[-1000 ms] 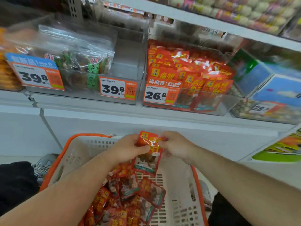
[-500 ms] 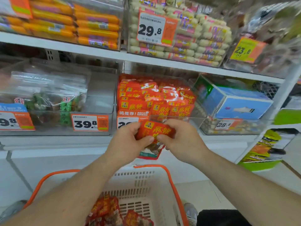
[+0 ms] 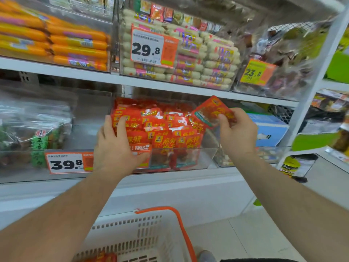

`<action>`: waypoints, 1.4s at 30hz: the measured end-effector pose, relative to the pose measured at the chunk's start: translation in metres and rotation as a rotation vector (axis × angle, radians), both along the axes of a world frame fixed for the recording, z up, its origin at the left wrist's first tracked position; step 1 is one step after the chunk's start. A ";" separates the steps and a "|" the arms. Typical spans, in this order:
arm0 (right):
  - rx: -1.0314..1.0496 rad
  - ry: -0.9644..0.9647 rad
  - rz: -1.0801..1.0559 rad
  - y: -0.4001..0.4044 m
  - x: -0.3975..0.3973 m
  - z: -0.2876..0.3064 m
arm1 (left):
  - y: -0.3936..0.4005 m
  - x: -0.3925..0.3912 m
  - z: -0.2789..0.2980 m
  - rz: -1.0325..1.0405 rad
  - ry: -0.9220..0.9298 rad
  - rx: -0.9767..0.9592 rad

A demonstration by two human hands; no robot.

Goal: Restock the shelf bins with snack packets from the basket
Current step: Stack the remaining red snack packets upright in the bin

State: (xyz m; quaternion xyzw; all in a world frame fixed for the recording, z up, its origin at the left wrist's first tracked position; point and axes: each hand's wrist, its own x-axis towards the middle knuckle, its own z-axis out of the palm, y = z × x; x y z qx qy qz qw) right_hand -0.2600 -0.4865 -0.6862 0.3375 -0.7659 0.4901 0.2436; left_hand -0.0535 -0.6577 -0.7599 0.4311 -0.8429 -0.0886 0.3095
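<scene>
A clear shelf bin [image 3: 204,157] on the lower shelf is packed with several red snack packets [image 3: 162,129]. My left hand [image 3: 117,146] lies over the bin's front left corner, its fingers pressing against the packed packets. My right hand [image 3: 238,135] pinches one red snack packet [image 3: 209,112], tilted, above the bin's right end. The white basket with an orange rim [image 3: 181,224] stands below on the floor; a few red packets [image 3: 102,258] show at its bottom.
Left of the bin stands a clear bin of green-labelled bags [image 3: 37,140] with a 39.8 tag. To the right lies a blue box [image 3: 268,127]. The upper shelf [image 3: 94,76] carries orange sausages, pale sausage packs and a 23.8 bin. A white upright [image 3: 317,76] stands at right.
Both hands have risen from in front of the bin and separated. The left hand let go of the packet and went to the packed packets; the right hand carried it up to the bin's right end.
</scene>
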 end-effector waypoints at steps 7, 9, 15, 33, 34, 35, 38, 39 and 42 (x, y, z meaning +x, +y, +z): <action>0.266 -0.035 -0.115 -0.031 -0.031 -0.001 | -0.002 -0.001 0.000 0.021 -0.028 -0.041; 0.349 -0.028 -0.144 -0.039 -0.037 -0.003 | -0.002 -0.001 -0.001 0.018 -0.030 -0.047; 0.615 0.054 -0.274 -0.062 -0.050 -0.018 | -0.003 0.000 -0.003 0.032 -0.057 -0.066; 0.898 0.161 -0.352 -0.075 -0.081 -0.016 | -0.004 -0.001 -0.003 0.016 -0.052 -0.043; 0.828 0.137 -0.330 -0.071 -0.079 -0.015 | -0.003 -0.001 -0.002 0.011 -0.046 -0.038; 0.735 0.109 -0.309 -0.068 -0.077 -0.013 | -0.003 0.000 -0.002 0.003 -0.043 -0.032; 0.426 0.161 -0.229 -0.059 -0.056 -0.009 | -0.004 0.000 0.001 -0.025 -0.045 0.010; 0.327 0.221 -0.173 -0.057 -0.044 -0.010 | -0.004 0.001 0.002 -0.034 -0.032 0.025; 0.095 0.457 0.049 -0.055 0.007 -0.023 | 0.003 0.008 -0.001 -0.117 0.085 -0.157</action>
